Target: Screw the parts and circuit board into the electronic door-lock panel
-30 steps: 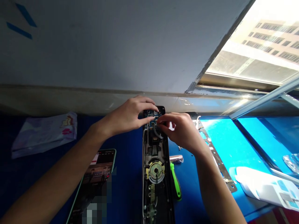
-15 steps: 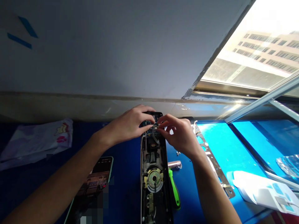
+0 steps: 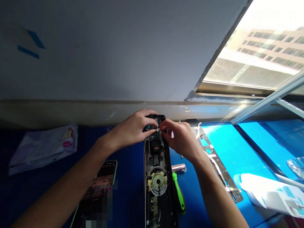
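A long, narrow black device housing (image 3: pixel 155 161) stands opened in front of me, with a round metal part (image 3: pixel 158 183) in its middle. Toward its far end lies a blue circuit board (image 3: pixel 154 138). A pale flat cable (image 3: pixel 161 138) loops over that board, and its whitish end sits between my fingertips. My left hand (image 3: pixel 134 126) reaches in from the left, thumb and fingers pinching at the cable end. From the right, my right hand (image 3: pixel 181 136) pinches the cable close by, its fingers closed. The exact contact at the connector is too small to make out.
A green-handled screwdriver (image 3: pixel 179 193) and a pinkish wrapped cylinder (image 3: pixel 179 168) lie right of the housing. Farther right are a perforated metal plate (image 3: pixel 224 175) and a white plastic piece (image 3: pixel 266 193). A phone (image 3: pixel 102 180) and a pale packet (image 3: pixel 45 147) lie left. A wall stands behind.
The cable's loop has straightened and shifted right, hanging beside the right fingers. Both hands stay close together over the board. The whole view has shifted slightly.
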A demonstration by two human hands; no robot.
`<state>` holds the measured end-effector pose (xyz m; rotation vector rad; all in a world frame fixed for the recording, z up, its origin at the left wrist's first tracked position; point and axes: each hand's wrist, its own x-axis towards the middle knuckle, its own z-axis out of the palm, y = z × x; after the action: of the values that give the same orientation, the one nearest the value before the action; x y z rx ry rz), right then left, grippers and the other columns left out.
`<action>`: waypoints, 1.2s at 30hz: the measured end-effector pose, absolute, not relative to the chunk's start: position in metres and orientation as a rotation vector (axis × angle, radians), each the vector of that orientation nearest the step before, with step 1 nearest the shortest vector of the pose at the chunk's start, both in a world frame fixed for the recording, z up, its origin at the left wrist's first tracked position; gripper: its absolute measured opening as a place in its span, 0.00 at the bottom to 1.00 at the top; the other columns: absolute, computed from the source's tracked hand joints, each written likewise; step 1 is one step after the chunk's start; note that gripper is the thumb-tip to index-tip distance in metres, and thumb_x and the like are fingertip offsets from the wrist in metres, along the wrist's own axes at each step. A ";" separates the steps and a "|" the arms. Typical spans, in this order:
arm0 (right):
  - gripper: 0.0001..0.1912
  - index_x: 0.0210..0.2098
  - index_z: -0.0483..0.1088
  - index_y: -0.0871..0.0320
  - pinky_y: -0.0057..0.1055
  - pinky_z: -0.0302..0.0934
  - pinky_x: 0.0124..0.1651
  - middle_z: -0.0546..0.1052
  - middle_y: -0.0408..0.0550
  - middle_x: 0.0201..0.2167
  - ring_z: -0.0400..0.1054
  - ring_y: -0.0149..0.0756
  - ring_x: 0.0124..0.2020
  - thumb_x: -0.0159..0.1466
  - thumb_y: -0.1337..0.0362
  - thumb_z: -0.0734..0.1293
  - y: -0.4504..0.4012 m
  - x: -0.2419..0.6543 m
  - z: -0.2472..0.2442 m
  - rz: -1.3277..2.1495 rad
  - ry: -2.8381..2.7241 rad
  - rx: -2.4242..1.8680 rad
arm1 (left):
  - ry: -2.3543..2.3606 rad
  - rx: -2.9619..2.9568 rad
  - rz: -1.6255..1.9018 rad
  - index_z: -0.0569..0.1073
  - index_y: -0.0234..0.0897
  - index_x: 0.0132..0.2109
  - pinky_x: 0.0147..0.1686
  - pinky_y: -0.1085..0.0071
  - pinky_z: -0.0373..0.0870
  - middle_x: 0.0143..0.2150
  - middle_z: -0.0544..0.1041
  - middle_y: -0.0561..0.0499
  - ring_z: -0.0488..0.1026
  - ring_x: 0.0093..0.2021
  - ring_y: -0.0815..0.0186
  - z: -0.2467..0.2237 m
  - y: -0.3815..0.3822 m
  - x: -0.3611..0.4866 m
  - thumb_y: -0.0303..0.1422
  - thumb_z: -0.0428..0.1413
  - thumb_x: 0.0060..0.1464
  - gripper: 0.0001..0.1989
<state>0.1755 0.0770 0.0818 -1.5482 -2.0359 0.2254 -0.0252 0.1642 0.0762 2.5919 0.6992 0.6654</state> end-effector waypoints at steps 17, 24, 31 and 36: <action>0.04 0.38 0.76 0.52 0.27 0.57 0.34 0.82 0.40 0.30 0.69 0.28 0.26 0.66 0.68 0.70 0.076 0.177 0.088 0.236 -2.041 -1.565 | 0.685 2.596 0.674 0.84 0.39 0.45 0.64 0.56 0.71 0.62 0.77 0.42 0.74 0.63 0.52 0.077 0.164 -0.026 0.32 0.60 0.61 0.09; 0.05 0.34 0.77 0.53 0.27 0.56 0.34 0.80 0.40 0.27 0.67 0.28 0.25 0.65 0.69 0.70 0.079 0.174 0.083 0.189 -2.046 -1.569 | 0.656 2.611 0.701 0.84 0.37 0.44 0.62 0.57 0.73 0.61 0.78 0.41 0.76 0.61 0.53 0.077 0.164 -0.025 0.29 0.60 0.61 0.08; 0.07 0.34 0.78 0.54 0.28 0.57 0.34 0.80 0.42 0.28 0.69 0.29 0.26 0.66 0.68 0.67 0.076 0.172 0.083 0.147 -2.079 -1.580 | 0.703 2.622 0.658 0.85 0.38 0.46 0.64 0.55 0.71 0.63 0.77 0.41 0.74 0.63 0.52 0.076 0.164 -0.026 0.30 0.61 0.61 0.09; 0.08 0.35 0.78 0.54 0.27 0.57 0.34 0.80 0.43 0.28 0.68 0.29 0.26 0.67 0.66 0.66 0.076 0.170 0.082 0.118 -2.094 -1.584 | 0.700 2.632 0.664 0.85 0.39 0.46 0.64 0.56 0.72 0.63 0.77 0.42 0.75 0.63 0.52 0.076 0.165 -0.026 0.30 0.61 0.60 0.09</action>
<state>0.1702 0.0759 0.0819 -1.5845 -2.0940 0.1175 -0.0261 0.1646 0.0758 2.6321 0.7004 0.6638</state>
